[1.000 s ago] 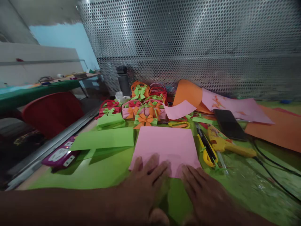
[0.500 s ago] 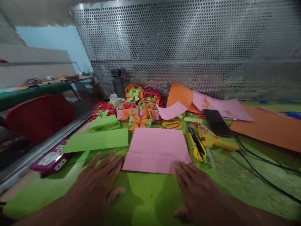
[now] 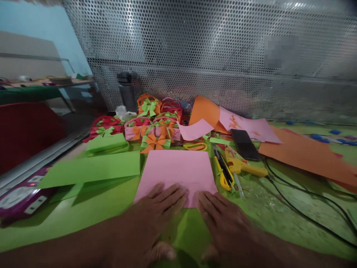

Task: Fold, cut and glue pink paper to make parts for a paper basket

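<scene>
A pink sheet of paper (image 3: 178, 165) lies before me on the green tabletop (image 3: 83, 219), its near part folded over. My left hand (image 3: 158, 214) rests flat across the near left part of the sheet, fingers stretched out. Pressed on the near right edge, my right hand (image 3: 223, 216) also has its fingers straight. Both hands are open and grip nothing. Left of the sheet lies a folded piece of green paper (image 3: 92, 169). To the right are yellow-handled scissors (image 3: 224, 180), a dark cutter (image 3: 222, 163) and a yellow glue gun (image 3: 247, 168).
Several small paper baskets with bows (image 3: 154, 143) stand behind the sheet, near a dark bottle (image 3: 127, 93). A phone (image 3: 245, 144) and orange paper (image 3: 304, 152) lie right, with black cables (image 3: 292, 197). A purple power strip (image 3: 26, 195) sits left. A perforated metal panel (image 3: 195, 44) borders the back.
My left hand has moved right from the green tabletop onto the pink sheet. My right hand stays at the near right edge. The view has shifted slightly to the right.
</scene>
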`<state>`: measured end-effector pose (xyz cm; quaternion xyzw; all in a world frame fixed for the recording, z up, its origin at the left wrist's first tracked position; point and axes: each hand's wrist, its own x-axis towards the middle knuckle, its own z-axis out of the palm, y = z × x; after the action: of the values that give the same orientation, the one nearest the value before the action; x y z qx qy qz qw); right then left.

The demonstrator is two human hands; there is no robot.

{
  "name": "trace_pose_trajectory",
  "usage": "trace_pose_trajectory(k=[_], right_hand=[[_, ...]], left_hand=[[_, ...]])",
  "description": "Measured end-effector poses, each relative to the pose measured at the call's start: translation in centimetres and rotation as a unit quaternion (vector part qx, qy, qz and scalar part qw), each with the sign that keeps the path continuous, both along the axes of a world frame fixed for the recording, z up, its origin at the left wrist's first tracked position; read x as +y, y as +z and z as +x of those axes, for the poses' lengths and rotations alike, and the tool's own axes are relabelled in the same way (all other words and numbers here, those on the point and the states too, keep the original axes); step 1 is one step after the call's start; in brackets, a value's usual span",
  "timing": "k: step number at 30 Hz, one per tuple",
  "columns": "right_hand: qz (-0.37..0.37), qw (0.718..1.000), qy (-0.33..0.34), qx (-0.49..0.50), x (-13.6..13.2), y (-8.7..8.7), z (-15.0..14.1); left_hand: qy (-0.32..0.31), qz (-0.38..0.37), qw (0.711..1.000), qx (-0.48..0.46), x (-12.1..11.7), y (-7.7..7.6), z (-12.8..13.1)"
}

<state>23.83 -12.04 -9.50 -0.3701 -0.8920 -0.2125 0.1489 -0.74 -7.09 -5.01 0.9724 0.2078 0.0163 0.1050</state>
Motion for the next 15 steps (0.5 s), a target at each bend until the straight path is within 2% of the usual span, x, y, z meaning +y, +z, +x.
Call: trace_pose_trajectory(k=[2, 6, 9, 15], right_hand=[[-0.027, 1.0, 0.004, -0.014, 0.2, 0.5, 0.3], [-0.113, 0.991, 0.042, -0.057, 0.8, 2.5, 0.6], [-0.171, 0.982, 0.046, -0.069, 1.5, 3.7, 0.8], [-0.22, 0.973, 0.017, -0.073, 2.8, 4.2, 1.0]], left_hand=[[0.012, 0.018, 1.0, -0.011, -0.3, -0.7, -0.3], [0.043, 0.075, 0.996, -0.005, -0.9, -1.9, -0.8], [0.069, 0.106, 0.992, -0.01, -1.1, -2.7, -1.0], [0.1, 0.125, 0.987, -0.023, -1.3, -3.6, -1.1]])
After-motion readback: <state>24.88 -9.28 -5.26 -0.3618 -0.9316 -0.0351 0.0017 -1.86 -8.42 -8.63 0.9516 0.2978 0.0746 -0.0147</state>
